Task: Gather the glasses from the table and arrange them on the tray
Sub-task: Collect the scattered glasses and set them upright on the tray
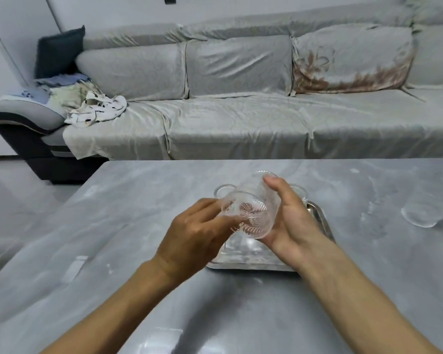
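Above the metal tray point(320, 218), a ribbed glass point(251, 213) is clasped on its side between the left hand point(197, 238) and right hand point(292, 221), and should be righted before being lowered gently into a free spot.

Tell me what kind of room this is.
Probably a home living room: a long grey fabric-covered sofa with laundry piled on it faces a low grey marble-look table holding a metal tray.
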Motion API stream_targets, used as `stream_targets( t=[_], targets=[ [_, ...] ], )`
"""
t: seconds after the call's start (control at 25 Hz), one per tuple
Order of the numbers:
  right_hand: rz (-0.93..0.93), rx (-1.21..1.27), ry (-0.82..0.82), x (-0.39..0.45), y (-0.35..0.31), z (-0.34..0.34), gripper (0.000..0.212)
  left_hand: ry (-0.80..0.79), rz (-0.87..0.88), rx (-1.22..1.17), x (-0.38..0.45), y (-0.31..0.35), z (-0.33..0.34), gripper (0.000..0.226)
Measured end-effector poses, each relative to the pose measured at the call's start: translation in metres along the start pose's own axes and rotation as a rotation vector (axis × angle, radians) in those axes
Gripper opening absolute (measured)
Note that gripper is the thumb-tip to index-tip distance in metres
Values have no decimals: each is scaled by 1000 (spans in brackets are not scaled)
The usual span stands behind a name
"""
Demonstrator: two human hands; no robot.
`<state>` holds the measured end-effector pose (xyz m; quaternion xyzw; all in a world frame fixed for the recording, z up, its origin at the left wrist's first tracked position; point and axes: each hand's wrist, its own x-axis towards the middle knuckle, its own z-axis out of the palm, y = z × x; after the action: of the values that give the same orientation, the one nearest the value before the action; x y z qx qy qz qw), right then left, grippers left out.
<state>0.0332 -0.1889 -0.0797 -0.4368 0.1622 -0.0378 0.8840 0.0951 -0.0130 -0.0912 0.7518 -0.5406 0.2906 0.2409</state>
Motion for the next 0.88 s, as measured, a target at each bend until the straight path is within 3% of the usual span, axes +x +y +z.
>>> stream_targets(
  t=[0.08, 0.16, 0.24, 0.32, 0.4, 0.76, 0.88],
  targets=[
    [-188, -203, 142, 2, 17, -8, 62, 9, -211, -178, -16, -10, -6, 18],
    [-377, -569, 275, 7, 33, -15, 75, 58, -580, -367, -26, -21, -4, 25],
    [-500, -933, 276, 16, 53, -18, 79, -119, -775, -436, -32, -26, 11, 32],
    [-564, -1133, 243, 26, 72, -18, 82, -359, -831, -464, -36, -25, 33, 62],
    [-606, -1216, 228, 36, 86, -22, 84, -418, -875, -498, -44, -25, 52, 75],
    [-540, -1282, 113, 51, 93, -31, 92, -291, -971, -506, -54, -27, 65, 58],
    [-575, -1134, 126, 30, 76, -47, 74, -40, -853, -312, -39, -15, 51, 56]
  ],
)
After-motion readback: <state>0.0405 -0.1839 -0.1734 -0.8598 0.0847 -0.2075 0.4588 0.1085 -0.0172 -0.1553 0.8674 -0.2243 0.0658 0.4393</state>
